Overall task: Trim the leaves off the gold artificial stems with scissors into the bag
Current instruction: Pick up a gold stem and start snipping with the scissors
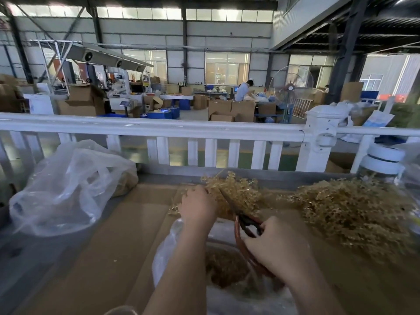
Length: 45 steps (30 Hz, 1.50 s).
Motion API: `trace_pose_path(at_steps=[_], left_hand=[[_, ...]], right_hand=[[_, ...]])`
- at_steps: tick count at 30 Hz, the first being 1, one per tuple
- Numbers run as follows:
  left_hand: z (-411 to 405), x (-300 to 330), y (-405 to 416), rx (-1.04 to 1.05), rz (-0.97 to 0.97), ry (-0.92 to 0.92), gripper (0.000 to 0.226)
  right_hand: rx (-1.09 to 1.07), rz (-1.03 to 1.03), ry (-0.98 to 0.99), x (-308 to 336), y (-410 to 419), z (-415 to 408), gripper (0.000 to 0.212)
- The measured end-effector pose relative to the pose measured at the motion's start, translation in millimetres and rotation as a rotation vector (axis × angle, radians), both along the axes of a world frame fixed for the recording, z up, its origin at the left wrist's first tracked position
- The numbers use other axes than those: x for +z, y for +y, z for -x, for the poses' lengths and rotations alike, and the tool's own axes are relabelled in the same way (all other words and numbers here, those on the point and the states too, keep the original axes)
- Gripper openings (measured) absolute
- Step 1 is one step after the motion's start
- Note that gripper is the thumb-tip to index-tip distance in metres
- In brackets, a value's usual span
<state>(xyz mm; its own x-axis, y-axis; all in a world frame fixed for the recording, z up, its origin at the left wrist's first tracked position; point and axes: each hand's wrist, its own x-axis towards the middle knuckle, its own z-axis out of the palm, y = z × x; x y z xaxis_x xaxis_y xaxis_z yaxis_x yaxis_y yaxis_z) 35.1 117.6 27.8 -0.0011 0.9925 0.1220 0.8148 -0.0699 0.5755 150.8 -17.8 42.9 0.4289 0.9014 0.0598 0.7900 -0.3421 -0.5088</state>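
Your left hand [198, 206] grips a gold stem bunch [236, 192], fingers curled round its base, leafy end fanning out toward 1 o'clock from the hand. The bunch's long axis runs roughly 7 to 1 o'clock, held above the cardboard-covered tabletop [118, 235].

Your right hand [276, 244] holds the scissors [246, 220] by the reddish handle loops, fingers wrapped through or round them; the exact finger placement is blurred. The blades point up toward 11 o'clock from that hand and reach into the bunch just right of the left hand's fingers. The blades look slightly parted, but I cannot tell for sure.

Key relation: the blade tip sits right beside the left hand's fingertips, so the cut line is close to the grip. The left hand is nearer the stem; the right hand comes in from 5 o'clock.

The open clear bag [181, 253] lies directly under both forearms at 6 o'clock, with gold trimmings already inside. Cut leaves should drop into it if the bunch comes a little nearer you, since most of it hangs past the bag's far rim.

A pile of untrimmed gold stems [354, 212] lies at 3 o'clock on the tabletop, well apart from the left hand. A second clear plastic bag [68, 185] sits at 9 o'clock, with some gold material inside.

Both forearms are bare, angled inward and converging on the bunch.
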Motion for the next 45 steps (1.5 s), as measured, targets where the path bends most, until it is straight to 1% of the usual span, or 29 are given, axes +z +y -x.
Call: trace_pose_path(at_steps=[3,5,8,11,12,15,17,18,21,23,25,27,28,32,34,35,37,39,41,43,45], left_hand=[[-1,-2,11,-0.051,0.002,-0.095,0.042],[-3,-3,17,-0.081,0.011,-0.170,0.047],[-4,-9,24,-0.092,0.016,-0.138,0.059],[-6,-19,30,-0.046,-0.001,-0.106,0.064],[-6,-22,32,-0.012,-0.005,-0.129,0.066],[-7,-26,38,0.090,0.000,-0.311,0.074],[-7,-28,41,0.066,0.032,-0.411,0.076],[-6,-28,41,0.039,0.041,-0.433,0.069],[-3,-30,42,0.017,-0.005,-0.386,0.028],[-1,-30,39,0.048,-0.069,-0.365,0.014],[-1,-29,35,0.076,-0.142,-0.384,0.008],[0,-28,29,0.078,-0.195,-0.448,0.003],[1,-28,26,0.074,-0.212,-0.499,0.004],[3,-23,16,0.037,-0.253,-0.808,0.013],[3,-19,10,0.000,-0.281,-0.971,0.014],[3,-18,7,-0.035,-0.299,-1.017,0.014],[1,-18,1,-0.157,-0.341,-1.009,0.014],[-2,-22,-4,-0.306,-0.402,-0.940,0.015],[-3,-29,-9,-0.419,-0.425,-0.924,0.018],[-2,-35,-12,-0.491,-0.432,-0.925,0.028],[-2,-41,-13,-0.536,-0.486,-0.864,0.032]], right_hand=[[0.014,-0.054,0.112,-6,20,7,0.033],[-0.002,-0.088,0.163,-9,32,9,0.028],[-0.043,-0.201,0.259,-21,53,12,0.027],[-0.072,-0.270,0.280,-40,70,16,0.021],[-0.080,-0.276,0.283,-47,74,16,0.021],[-0.117,-0.272,0.308,-61,79,13,0.022],[-0.123,-0.277,0.319,-66,81,10,0.023],[-0.114,-0.276,0.319,-66,81,9,0.024],[-0.060,-0.282,0.266,-64,82,9,0.019],[-0.037,-0.311,0.235,-62,82,9,0.020],[-0.028,-0.331,0.256,-62,83,7,0.016],[-0.026,-0.328,0.325,-61,84,4,0.015],[-0.028,-0.324,0.368,-61,85,3,0.016],[-0.033,-0.324,0.575,-61,87,-1,0.022],[-0.021,-0.344,0.679,-59,88,0,0.013],[-0.010,-0.360,0.732,-58,87,0,0.008],[0.022,-0.394,0.857,-56,86,0,0.008],[0.056,-0.429,1.003,-53,85,-1,0.014],[0.073,-0.467,1.152,-51,86,-1,0.020],[0.087,-0.485,1.245,-50,88,1,0.022],[0.110,-0.488,1.295,-51,90,1,0.025]])
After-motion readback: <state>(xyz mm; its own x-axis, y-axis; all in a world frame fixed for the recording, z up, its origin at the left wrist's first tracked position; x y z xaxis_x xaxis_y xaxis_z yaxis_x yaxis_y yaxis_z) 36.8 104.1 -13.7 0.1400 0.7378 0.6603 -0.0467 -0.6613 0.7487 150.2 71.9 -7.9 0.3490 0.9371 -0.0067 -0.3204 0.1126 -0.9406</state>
